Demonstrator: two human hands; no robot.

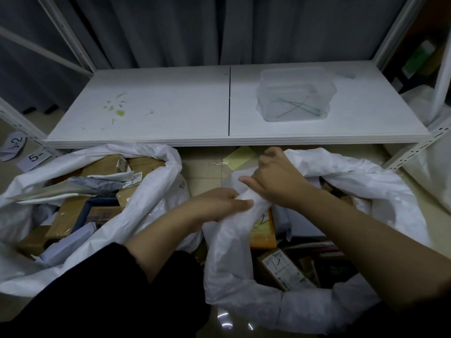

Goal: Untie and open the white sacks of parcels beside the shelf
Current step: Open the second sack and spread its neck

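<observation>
Under my hands: the right white sack [229, 264], its rim rolled into a rope running near-to-far toward the shelf board [146, 106]. Left hand [219, 202] grips the middle of the roll and right hand [275, 182] pinches the far end. Its mouth lies to my right, so I'd peel that way. The left white sack [156, 191] crowds close and gapes open. Free room is the floor tiles [207, 172] ahead.

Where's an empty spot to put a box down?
The white shelf board is bare left of the clear plastic tub, apart from yellow-green stains. A narrow strip of tiled floor lies between the left white sack and the right white sack, gripped by the left hand and right hand. Both sacks are crammed with parcels.
</observation>
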